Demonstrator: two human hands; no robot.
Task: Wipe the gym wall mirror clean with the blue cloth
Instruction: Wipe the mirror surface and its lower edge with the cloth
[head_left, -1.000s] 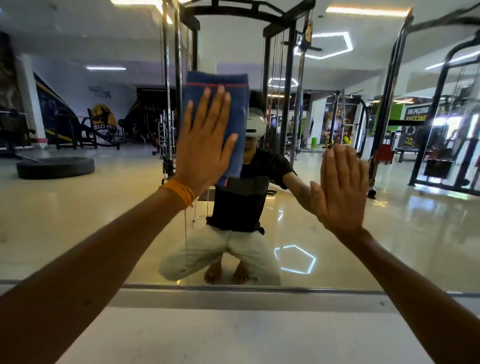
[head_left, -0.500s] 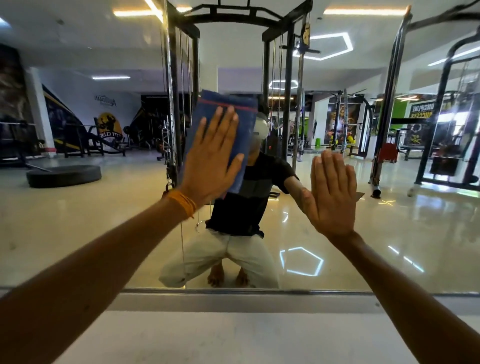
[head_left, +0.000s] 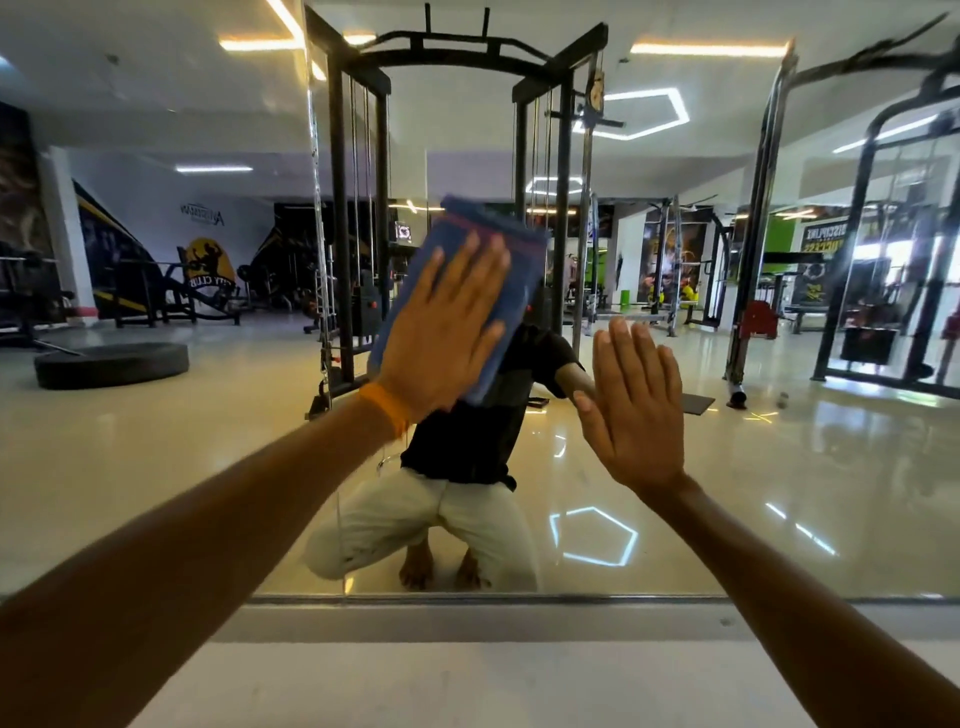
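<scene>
At far left the wall mirror shows bare glass reflecting the gym floor, and a vertical panel seam runs down it just left of the work. Next comes the left hand, with an orange wristband at the wrist. Its grip is apart, the fingers straight and spread, and the palm presses the folded blue cloth flat against the glass, over the head of the crouching reflection. The cloth lies tilted, its top leaning right, and shows above and to the right of the fingers. To wipe well, I judge the pressure should come evenly from the whole palm, so the fold neither bunches nor slips out from under the fingers. Overlapping passes should cross the seam, where grime likely gathers. Further right, the right hand appears to rest flat on the glass as a brace, its grip likewise apart and holding nothing. Bare skin there may leave prints, so that patch probably wants a pass too. Any streaks on the glass are too faint to make out.
</scene>
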